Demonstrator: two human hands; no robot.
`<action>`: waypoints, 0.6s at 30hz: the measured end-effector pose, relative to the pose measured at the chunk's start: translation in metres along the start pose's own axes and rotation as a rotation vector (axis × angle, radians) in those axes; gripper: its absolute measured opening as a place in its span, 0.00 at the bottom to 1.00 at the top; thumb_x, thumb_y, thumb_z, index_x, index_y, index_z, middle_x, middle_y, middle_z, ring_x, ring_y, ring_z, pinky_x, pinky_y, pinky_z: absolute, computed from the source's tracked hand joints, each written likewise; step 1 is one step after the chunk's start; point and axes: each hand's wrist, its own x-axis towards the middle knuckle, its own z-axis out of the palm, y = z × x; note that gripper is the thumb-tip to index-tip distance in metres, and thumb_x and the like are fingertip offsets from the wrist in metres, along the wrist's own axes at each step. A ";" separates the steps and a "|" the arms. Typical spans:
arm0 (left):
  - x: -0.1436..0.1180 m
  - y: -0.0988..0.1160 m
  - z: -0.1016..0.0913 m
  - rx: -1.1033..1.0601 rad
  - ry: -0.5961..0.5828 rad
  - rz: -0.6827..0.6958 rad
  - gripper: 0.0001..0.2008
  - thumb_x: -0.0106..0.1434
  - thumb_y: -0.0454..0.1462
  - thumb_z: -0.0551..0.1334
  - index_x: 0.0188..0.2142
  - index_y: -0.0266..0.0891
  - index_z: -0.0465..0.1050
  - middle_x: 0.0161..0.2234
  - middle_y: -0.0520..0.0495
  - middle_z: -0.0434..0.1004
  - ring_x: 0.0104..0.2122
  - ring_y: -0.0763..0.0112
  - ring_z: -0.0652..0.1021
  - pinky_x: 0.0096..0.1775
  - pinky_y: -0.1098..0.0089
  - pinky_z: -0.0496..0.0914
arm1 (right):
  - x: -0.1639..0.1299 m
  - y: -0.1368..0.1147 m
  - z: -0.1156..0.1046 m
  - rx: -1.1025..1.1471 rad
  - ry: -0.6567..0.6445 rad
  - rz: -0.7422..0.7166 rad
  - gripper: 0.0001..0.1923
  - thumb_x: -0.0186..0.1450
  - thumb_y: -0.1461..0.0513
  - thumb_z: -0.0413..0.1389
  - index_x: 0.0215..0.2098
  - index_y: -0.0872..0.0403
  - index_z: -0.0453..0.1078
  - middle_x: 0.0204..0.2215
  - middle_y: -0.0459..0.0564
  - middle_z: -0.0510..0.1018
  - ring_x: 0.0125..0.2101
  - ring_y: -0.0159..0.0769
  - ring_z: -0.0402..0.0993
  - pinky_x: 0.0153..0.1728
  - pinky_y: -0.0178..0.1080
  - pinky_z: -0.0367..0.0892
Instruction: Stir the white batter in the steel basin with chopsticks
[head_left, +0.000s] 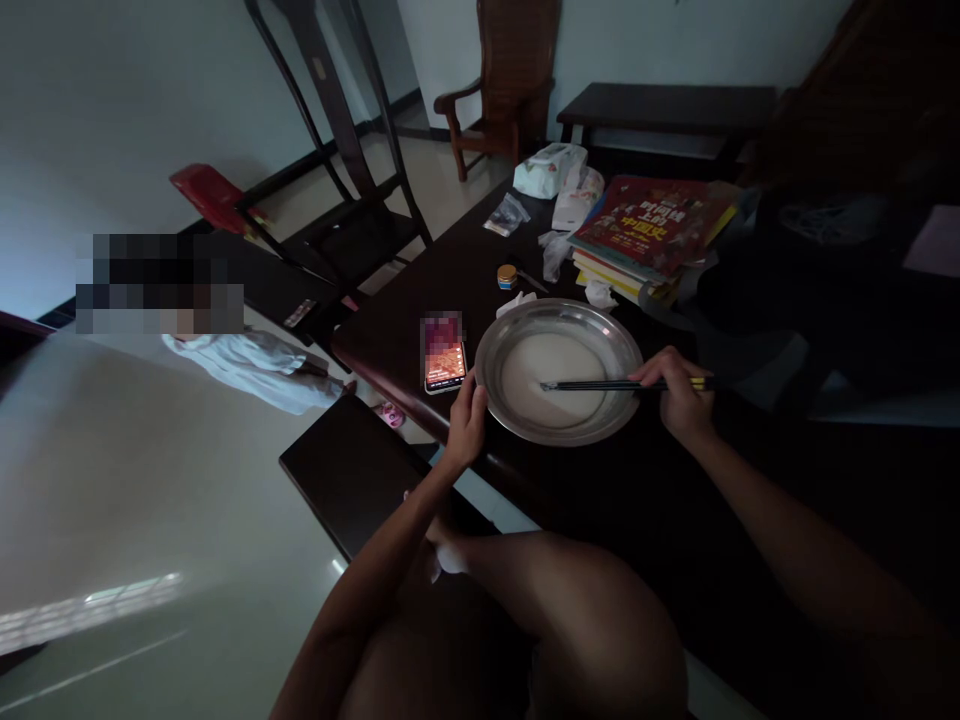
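The pan (pixel 559 370) is polished metal with a bright, reflective rim, and the pale liquid in it looks matt and smooth. Across the pan lie 2 dark, slightly glossy chopsticks (pixel 600 385). The table (pixel 420 290) under the pan is dark varnished wood. Left of the pan, the phone (pixel 444 352) shows glossy glass. Behind the pan, the books (pixel 649 225) have shiny paper covers.

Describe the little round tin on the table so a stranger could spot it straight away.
Start at the dark table and find the big steel basin that the left hand steadies. Just beyond its far rim, towards the stack of books, sits the small round tin. Its orange-and-blue colouring sets it apart from the white tissues nearby.
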 end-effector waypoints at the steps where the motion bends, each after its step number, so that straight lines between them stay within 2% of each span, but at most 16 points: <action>1: 0.000 0.000 0.000 -0.003 -0.003 -0.002 0.33 0.71 0.59 0.50 0.61 0.39 0.70 0.58 0.38 0.77 0.59 0.56 0.76 0.61 0.57 0.68 | 0.000 0.000 0.000 0.009 -0.029 -0.002 0.26 0.70 0.45 0.53 0.19 0.47 0.73 0.22 0.46 0.80 0.30 0.41 0.75 0.40 0.49 0.69; 3: 0.000 0.001 0.000 -0.005 -0.006 -0.001 0.33 0.71 0.59 0.50 0.61 0.39 0.69 0.58 0.38 0.77 0.59 0.56 0.76 0.61 0.57 0.68 | 0.000 0.000 0.001 -0.003 -0.071 -0.012 0.24 0.69 0.45 0.54 0.21 0.46 0.75 0.25 0.46 0.82 0.33 0.41 0.76 0.42 0.49 0.69; 5: 0.000 0.001 0.000 -0.004 -0.005 0.004 0.33 0.71 0.59 0.50 0.62 0.39 0.69 0.58 0.38 0.77 0.59 0.56 0.76 0.61 0.57 0.68 | 0.001 0.001 0.001 -0.034 -0.059 -0.013 0.24 0.69 0.44 0.54 0.22 0.46 0.76 0.26 0.46 0.83 0.34 0.42 0.76 0.44 0.49 0.68; 8: 0.001 0.002 0.001 -0.006 -0.005 0.008 0.33 0.71 0.59 0.50 0.62 0.39 0.68 0.59 0.38 0.77 0.59 0.55 0.75 0.62 0.57 0.68 | 0.001 0.003 0.000 -0.010 -0.013 -0.001 0.26 0.69 0.44 0.53 0.20 0.47 0.74 0.24 0.46 0.81 0.32 0.41 0.75 0.41 0.49 0.68; 11: 0.001 0.002 0.001 -0.006 -0.007 0.006 0.33 0.71 0.59 0.50 0.62 0.39 0.68 0.59 0.38 0.76 0.60 0.55 0.75 0.62 0.57 0.67 | 0.000 0.003 -0.001 0.030 -0.049 -0.025 0.25 0.70 0.45 0.53 0.20 0.47 0.74 0.23 0.46 0.80 0.30 0.40 0.75 0.40 0.48 0.67; 14: 0.001 0.002 0.001 -0.003 -0.005 0.003 0.33 0.71 0.59 0.50 0.62 0.39 0.68 0.58 0.38 0.77 0.59 0.56 0.76 0.62 0.58 0.68 | 0.000 0.002 -0.001 -0.035 -0.078 -0.043 0.23 0.70 0.45 0.54 0.22 0.46 0.76 0.25 0.46 0.82 0.34 0.41 0.76 0.43 0.49 0.67; 18: 0.001 0.000 0.001 -0.003 -0.003 0.003 0.33 0.71 0.59 0.50 0.62 0.39 0.68 0.59 0.38 0.76 0.60 0.55 0.75 0.62 0.57 0.67 | 0.000 0.001 -0.001 -0.026 -0.010 -0.005 0.25 0.70 0.45 0.53 0.20 0.47 0.74 0.24 0.46 0.81 0.31 0.41 0.75 0.41 0.49 0.68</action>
